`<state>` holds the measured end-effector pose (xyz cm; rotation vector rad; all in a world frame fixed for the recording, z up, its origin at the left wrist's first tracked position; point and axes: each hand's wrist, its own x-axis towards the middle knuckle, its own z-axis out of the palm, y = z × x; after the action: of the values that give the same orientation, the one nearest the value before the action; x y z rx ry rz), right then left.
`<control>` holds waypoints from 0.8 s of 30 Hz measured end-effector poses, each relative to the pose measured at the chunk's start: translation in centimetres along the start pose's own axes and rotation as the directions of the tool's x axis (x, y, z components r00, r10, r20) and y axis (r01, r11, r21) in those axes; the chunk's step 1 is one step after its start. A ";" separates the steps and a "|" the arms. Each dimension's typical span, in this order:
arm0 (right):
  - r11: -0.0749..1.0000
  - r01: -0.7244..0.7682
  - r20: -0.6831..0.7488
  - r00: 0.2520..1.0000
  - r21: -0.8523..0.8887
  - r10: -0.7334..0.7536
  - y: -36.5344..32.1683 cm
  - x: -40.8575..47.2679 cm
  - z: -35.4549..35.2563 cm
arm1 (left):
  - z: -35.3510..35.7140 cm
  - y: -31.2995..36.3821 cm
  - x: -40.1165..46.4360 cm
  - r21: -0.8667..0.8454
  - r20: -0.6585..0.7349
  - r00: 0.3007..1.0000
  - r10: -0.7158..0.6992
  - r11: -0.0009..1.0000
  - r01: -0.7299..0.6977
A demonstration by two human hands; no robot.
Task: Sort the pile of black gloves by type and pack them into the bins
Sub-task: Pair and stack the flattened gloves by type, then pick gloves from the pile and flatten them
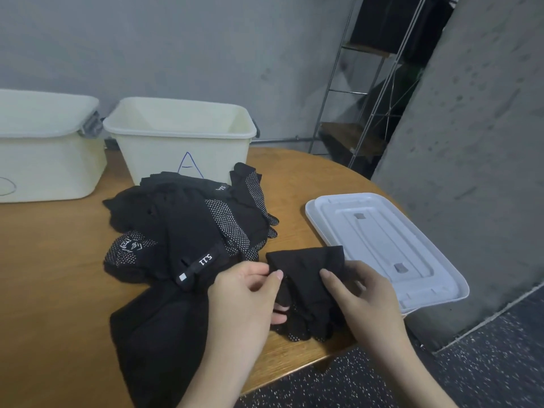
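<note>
At lower centre of the frame both hands hold one black glove (309, 278) over the near edge of the round wooden table (53, 248). The left hand (244, 298) pinches the glove's left edge between thumb and forefinger, its other fingers curled under the cloth. The right hand (362, 295) grips the glove's right side, thumb on top and fingers curled behind the fabric. The glove's cuff points up the frame, and its white-dotted fingertips hang at the table edge between the two wrists. Just left of and above the hands, in the middle of the frame, lies the pile (188, 225) of black gloves; some show white grip dots, and one bears a strap with a white "5.11" mark read upside down. More black fabric from the pile spills down toward the lower left, over the table edge beside the left forearm. Behind the pile, touching its far side, stands a cream bin (179, 142) marked with a blue "A", open at the top. To its left, at the upper left of the frame, stands a second cream bin (50, 148) with a pen mark partly cut off by the frame edge; grey latches show between the two. At centre right a white lid (382, 245) lies flat on the table, near the right hand. A wire shelf (368, 92) stands by the grey wall at upper right.
</note>
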<state>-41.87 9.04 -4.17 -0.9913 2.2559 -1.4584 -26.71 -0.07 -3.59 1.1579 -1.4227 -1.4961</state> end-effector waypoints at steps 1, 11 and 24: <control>0.998 0.005 -0.031 0.999 -0.069 -0.007 0.2 0.0 -0.2 | -0.2 -0.1 -0.1 0.010 -0.008 1.000 0.010 1.000 -0.010; 0.678 0.530 0.277 0.847 -0.510 -0.454 -1.7 -1.3 1.4 | -4.5 -0.7 -4.3 0.466 0.022 0.898 0.439 0.790 -0.398; 0.513 0.517 0.494 0.847 -0.685 -0.195 -2.6 -1.3 3.4 | -14.5 -6.3 -4.5 0.939 0.274 0.928 0.251 0.140 -0.315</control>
<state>-38.01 6.94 -3.60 -1.9102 2.4901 -0.1496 -11.12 0.32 -8.96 1.3620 -2.6143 -0.0960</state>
